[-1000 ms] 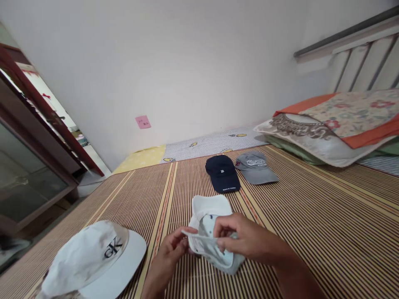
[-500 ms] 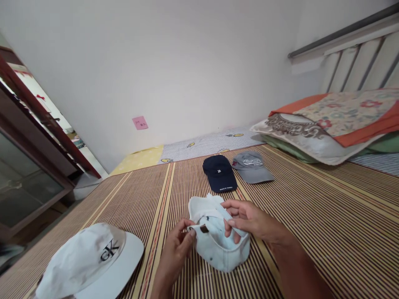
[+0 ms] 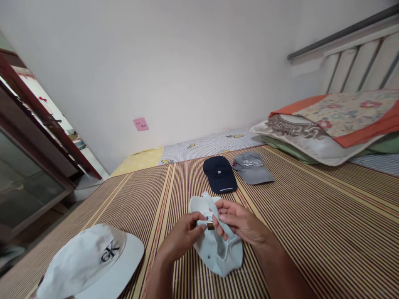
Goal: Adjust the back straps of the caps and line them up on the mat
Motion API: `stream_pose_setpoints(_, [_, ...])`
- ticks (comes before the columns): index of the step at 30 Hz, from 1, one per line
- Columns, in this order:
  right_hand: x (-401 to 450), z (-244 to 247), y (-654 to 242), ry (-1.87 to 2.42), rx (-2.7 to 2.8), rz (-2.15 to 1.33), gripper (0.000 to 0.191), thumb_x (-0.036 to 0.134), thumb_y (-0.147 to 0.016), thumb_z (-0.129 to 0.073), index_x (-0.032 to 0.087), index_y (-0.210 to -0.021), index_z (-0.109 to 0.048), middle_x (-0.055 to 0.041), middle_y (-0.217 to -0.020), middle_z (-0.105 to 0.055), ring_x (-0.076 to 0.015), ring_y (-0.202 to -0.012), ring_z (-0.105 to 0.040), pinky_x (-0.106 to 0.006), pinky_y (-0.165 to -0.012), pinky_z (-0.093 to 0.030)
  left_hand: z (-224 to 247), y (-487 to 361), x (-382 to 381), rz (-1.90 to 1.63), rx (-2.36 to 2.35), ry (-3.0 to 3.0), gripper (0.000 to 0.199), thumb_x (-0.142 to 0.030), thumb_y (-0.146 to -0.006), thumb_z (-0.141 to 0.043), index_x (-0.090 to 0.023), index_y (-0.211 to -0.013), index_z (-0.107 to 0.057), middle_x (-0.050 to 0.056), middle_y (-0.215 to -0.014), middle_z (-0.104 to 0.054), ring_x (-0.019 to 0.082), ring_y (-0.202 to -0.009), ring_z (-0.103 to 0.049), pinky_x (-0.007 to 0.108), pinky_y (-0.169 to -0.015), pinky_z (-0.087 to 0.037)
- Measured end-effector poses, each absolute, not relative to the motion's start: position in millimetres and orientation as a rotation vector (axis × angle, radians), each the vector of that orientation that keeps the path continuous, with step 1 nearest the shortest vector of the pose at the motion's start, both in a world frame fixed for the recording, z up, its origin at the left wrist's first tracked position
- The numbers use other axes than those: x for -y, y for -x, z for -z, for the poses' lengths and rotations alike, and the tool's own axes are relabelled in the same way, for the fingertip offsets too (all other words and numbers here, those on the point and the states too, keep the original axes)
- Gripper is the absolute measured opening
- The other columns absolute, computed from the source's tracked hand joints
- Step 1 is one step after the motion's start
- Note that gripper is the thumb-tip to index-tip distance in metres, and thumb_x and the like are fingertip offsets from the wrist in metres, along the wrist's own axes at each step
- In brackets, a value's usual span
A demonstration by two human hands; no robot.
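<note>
A pale blue baseball cap lies on the striped mat with its back opening toward me and its brim pointing away. My left hand pinches the cap's back edge beside a small brass-coloured buckle. Between the thumb and fingers of my right hand is the cap's adjuster strap, its free end sticking up past the fingertips. The strap's tip is apart from the buckle. Part of the cap's inside is hidden behind my right fingers.
A white cap with black letters lies at the left front. Beyond the pale cap are a navy cap and a grey cap, side by side. Pillows are stacked at the right, near the wall.
My left hand has moved right with the buckle edge, and my right hand slightly left with the strap. The cap's back opening has narrowed, and the strap end now points up.
</note>
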State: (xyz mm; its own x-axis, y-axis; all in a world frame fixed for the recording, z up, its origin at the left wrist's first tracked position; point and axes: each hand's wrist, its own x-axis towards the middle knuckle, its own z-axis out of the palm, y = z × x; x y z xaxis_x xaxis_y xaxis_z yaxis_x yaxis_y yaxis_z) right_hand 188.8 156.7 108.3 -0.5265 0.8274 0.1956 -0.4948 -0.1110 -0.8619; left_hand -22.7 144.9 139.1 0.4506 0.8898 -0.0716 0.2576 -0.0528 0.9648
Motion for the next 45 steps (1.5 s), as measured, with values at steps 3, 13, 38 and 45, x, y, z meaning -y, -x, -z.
stream_pose_setpoints(3, [-159.4, -103.2, -178.2, 0.437, 1.112, -1.824, 0.029, 0.041, -0.084, -0.077, 0.020, -0.097, -0.062, 0.0011, -0.077, -0.071, -0.0104, -0.056, -0.065, -0.021, -0.052, -0.049, -129.1, 27.9, -149.2, -0.717, -0.932, -1.517, 0.030, -0.047, -0.085, -0.072, -0.017, -0.090, -0.068, 0.001, -0.079, -0.061, 0.013, -0.067, -0.052, 0.024, -0.062, -0.039])
stream_pose_setpoints(13, [-153.2, -120.5, -192.2, 0.553, 1.182, -1.629, 0.029, 0.045, -0.089, -0.074, 0.020, -0.101, -0.064, 0.0019, -0.078, -0.070, -0.0078, -0.053, -0.060, -0.020, -0.050, -0.043, -107.1, 46.5, -154.9, -0.819, -0.854, -1.320, 0.045, -0.054, -0.070, -0.085, -0.019, -0.088, -0.065, -0.008, -0.060, -0.040, 0.007, -0.053, -0.024, 0.023, -0.051, -0.017])
stream_pose_setpoints(38, [-148.0, -120.6, -195.8, 0.803, 1.597, -1.603, 0.017, 0.034, -0.091, -0.067, 0.018, -0.092, -0.070, 0.0020, -0.066, -0.070, -0.0028, -0.038, -0.038, -0.018, -0.039, -0.025, -100.4, 41.7, -158.0, -0.838, -0.636, -1.351, 0.023, -0.037, -0.087, -0.078, -0.017, -0.082, -0.069, -0.002, -0.084, -0.048, 0.008, -0.063, -0.039, 0.023, -0.056, -0.028])
stream_pose_setpoints(45, [-148.5, -120.9, -194.2, 0.782, 1.590, -1.596, 0.015, 0.032, -0.090, -0.067, 0.017, -0.093, -0.071, 0.0021, -0.066, -0.070, -0.0030, -0.038, -0.038, -0.017, -0.038, -0.025, -99.3, 42.3, -158.6, -0.848, -0.615, -1.360, 0.023, -0.037, -0.088, -0.077, -0.017, -0.081, -0.068, -0.002, -0.083, -0.048, 0.007, -0.062, -0.041, 0.022, -0.057, -0.031])
